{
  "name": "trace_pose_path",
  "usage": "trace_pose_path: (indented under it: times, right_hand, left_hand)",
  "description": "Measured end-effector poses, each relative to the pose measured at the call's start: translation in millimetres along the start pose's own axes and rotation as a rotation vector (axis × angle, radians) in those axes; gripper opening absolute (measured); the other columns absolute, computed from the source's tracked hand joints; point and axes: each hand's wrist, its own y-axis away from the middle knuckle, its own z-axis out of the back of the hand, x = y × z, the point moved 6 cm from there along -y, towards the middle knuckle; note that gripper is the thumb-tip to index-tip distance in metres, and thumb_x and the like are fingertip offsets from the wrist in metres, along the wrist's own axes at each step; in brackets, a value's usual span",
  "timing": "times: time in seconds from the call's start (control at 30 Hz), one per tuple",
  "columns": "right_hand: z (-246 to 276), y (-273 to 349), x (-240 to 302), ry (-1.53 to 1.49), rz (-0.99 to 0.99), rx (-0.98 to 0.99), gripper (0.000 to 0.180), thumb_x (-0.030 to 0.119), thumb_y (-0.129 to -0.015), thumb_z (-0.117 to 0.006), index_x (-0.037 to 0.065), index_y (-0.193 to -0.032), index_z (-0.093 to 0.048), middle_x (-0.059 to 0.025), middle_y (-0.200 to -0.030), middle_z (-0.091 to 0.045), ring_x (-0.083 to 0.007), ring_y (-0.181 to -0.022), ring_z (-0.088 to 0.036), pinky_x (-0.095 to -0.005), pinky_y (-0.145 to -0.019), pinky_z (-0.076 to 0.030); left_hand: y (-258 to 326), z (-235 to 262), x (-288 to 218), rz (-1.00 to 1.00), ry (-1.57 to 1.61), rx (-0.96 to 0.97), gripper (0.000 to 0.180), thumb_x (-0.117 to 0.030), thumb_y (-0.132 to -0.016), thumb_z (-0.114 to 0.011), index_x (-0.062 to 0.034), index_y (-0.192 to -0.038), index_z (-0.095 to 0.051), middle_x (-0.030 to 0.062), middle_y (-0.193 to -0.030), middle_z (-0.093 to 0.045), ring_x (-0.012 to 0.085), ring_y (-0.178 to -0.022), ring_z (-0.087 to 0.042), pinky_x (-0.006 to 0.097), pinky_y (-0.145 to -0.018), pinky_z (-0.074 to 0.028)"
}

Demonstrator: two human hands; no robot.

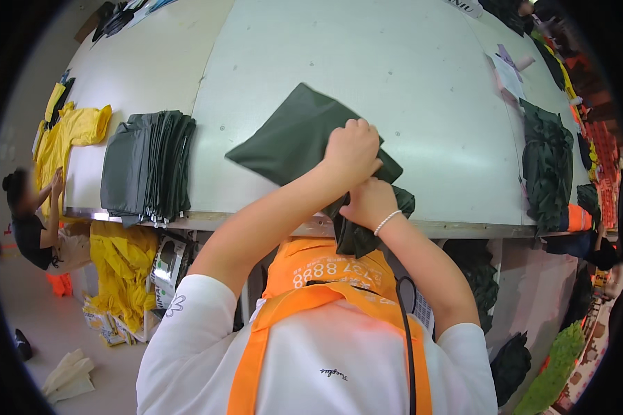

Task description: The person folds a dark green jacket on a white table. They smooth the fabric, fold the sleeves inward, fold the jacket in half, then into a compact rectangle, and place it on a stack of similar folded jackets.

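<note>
A flat, dark green fabric pouch (291, 135) lies at an angle near the front of the white table. On its right end, my left hand (353, 149) is closed, gripping the fabric. Just below and touching it, my right hand (372, 206), with a pale bracelet at the wrist, is closed on bunched dark green cloth (356, 238) that hangs over the table edge in front of my orange apron. Whether the cloth and the pouch are joined is hidden by my hands.
A stack of folded dark green pieces (149, 166) stands on the left of the white table (270, 48). Past it lies yellow clothing (83, 128), with a person (38, 221) beside it. More dark green bundles (547, 162) lie at the right. Yellow garments (121, 266) hang below the table edge.
</note>
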Motion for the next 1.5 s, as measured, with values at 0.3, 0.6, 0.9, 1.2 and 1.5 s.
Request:
trace_pose_path:
  times: [0.3,0.6,0.9,1.2,1.5]
  right_hand:
    - [-4.7,0.3,-31.8,-0.389,0.187,-0.42,0.041,0.026,-0.077,-0.065,0.005,-0.112,-0.059,-0.0171,-0.115,-0.058,-0.0335,-0.108,-0.053,-0.0404,-0.094,-0.041]
    - [10.0,16.0,-93.5,-0.669,-0.103,-0.768,0.054,0.018,-0.087,-0.062,-0.002,-0.132,-0.041,-0.0193,-0.133,-0.046,-0.0318,-0.124,-0.044,-0.0367,-0.105,-0.032]
    - [-5.7,-24.1,-136.3,-0.719,-0.224,-0.761,0.053,0.023,-0.087,-0.061,-0.005,-0.128,-0.045,-0.0217,-0.133,-0.045,-0.0329,-0.121,-0.044,-0.0359,-0.105,-0.033]
    - [66.6,-65.8,-34.5,-0.183,-0.25,0.094,0.068,0.059,-0.086,-0.049,0.004,-0.126,-0.052,-0.0218,-0.115,-0.057,-0.0398,-0.108,-0.051,-0.0431,-0.091,-0.042]
    - [14.7,45.6,-10.3,-0.627,0.165,-0.013,0.026,0.023,-0.085,-0.062,0.001,-0.098,-0.063,-0.0135,-0.097,-0.064,-0.0267,-0.099,-0.059,-0.044,-0.094,-0.043]
  left_hand:
    - [59.4,-1.9,-66.0,-0.483,0.301,0.111,0.015,-0.012,-0.067,-0.062,-0.0089,-0.082,-0.066,0.0044,-0.081,-0.059,0.0215,-0.081,-0.056,0.034,-0.07,-0.046]
    - [105.9,-30.8,78.7,0.065,0.827,-0.047,0.079,-0.011,-0.068,-0.067,-0.0049,-0.14,-0.035,0.0183,-0.133,-0.047,0.0334,-0.119,-0.048,0.041,-0.101,-0.036]
    - [99.1,-54.5,41.1,0.323,1.029,0.179,0.074,0.013,-0.079,-0.048,-0.02,-0.143,-0.034,0.0203,-0.124,-0.056,0.0324,-0.11,-0.059,0.031,-0.091,-0.045]
    - [122.5,-93.1,30.4,1.19,1.882,0.0,0.033,0.0,-0.091,-0.043,-0.0016,-0.124,-0.046,0.0137,-0.118,-0.056,0.0244,-0.102,-0.061,0.034,-0.084,-0.053]
    - [118.1,-81.9,48.2,1.079,2.122,-0.09,0.028,-0.003,-0.089,-0.045,0.0012,-0.116,-0.049,0.0132,-0.11,-0.059,0.0243,-0.088,-0.064,0.034,-0.078,-0.055]
